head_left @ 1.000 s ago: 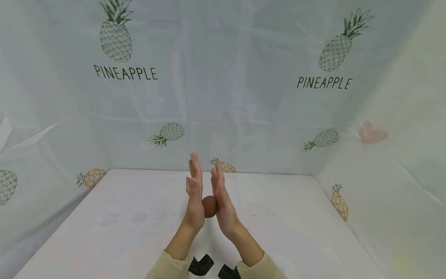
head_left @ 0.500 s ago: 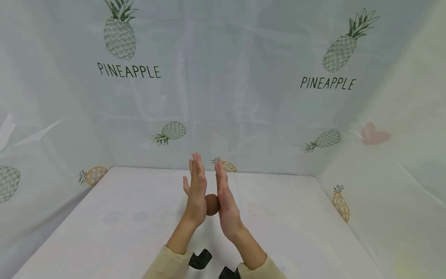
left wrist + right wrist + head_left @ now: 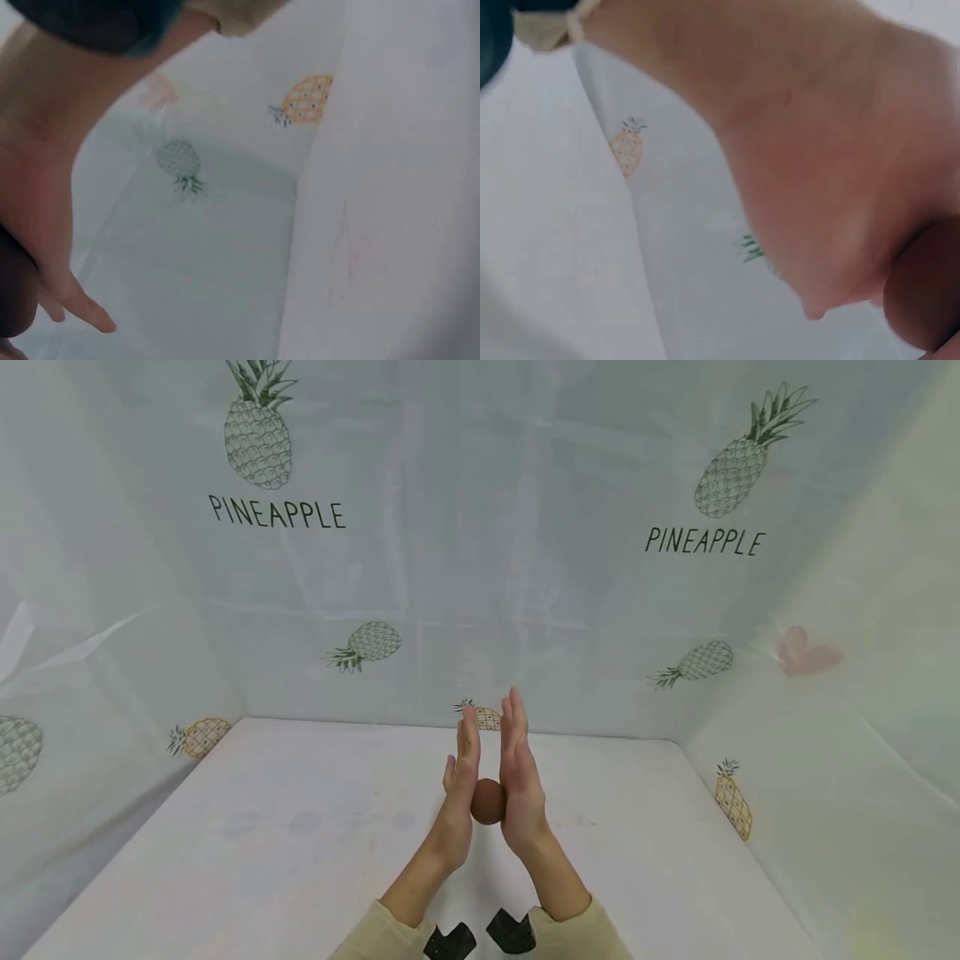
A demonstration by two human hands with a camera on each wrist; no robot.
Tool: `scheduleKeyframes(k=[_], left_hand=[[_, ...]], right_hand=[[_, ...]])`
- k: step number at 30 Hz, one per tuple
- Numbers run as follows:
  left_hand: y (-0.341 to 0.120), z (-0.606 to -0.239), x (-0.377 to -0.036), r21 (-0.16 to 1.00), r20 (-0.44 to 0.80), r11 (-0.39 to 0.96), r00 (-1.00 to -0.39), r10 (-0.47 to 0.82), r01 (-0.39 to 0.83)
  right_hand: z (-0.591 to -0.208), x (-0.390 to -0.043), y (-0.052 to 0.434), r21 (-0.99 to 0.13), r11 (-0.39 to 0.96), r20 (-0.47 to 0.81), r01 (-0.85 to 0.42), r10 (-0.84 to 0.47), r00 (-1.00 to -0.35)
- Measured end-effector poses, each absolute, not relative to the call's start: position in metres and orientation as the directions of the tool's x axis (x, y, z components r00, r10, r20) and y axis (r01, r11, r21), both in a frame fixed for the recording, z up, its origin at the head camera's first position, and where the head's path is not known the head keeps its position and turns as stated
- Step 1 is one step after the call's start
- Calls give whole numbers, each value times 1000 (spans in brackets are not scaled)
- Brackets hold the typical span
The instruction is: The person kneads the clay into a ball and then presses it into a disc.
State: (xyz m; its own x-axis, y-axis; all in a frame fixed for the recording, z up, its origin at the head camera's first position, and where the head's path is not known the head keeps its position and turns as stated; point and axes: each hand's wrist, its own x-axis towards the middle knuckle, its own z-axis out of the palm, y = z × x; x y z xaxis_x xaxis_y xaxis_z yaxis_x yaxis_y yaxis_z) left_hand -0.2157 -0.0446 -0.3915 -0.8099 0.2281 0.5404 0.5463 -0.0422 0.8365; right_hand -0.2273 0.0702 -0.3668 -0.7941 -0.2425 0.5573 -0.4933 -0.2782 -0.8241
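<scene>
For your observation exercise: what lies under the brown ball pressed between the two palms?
Below the brown ball only bare white table shows. The left hand and right hand cover the ball's sides.

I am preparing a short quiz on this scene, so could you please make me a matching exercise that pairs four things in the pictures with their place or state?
Things:
1. ball
2. left hand
3. heart
4. table

Places or states:
A. pink mark on the right-hand wall
B. white surface below the hands
C. brown, pressed between the two palms
D. fingers straight, palm flat against the ball's left side

Pairs: 1-C, 2-D, 3-A, 4-B
</scene>
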Motion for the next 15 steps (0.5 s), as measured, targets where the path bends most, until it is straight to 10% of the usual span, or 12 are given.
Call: scheduleKeyframes(k=[15], left_hand=[[-61,-378,-215,806,590,-33,-799,112,591]], right_hand=[[-386,-230,49,-867,-260,495,-426,-339,-800]])
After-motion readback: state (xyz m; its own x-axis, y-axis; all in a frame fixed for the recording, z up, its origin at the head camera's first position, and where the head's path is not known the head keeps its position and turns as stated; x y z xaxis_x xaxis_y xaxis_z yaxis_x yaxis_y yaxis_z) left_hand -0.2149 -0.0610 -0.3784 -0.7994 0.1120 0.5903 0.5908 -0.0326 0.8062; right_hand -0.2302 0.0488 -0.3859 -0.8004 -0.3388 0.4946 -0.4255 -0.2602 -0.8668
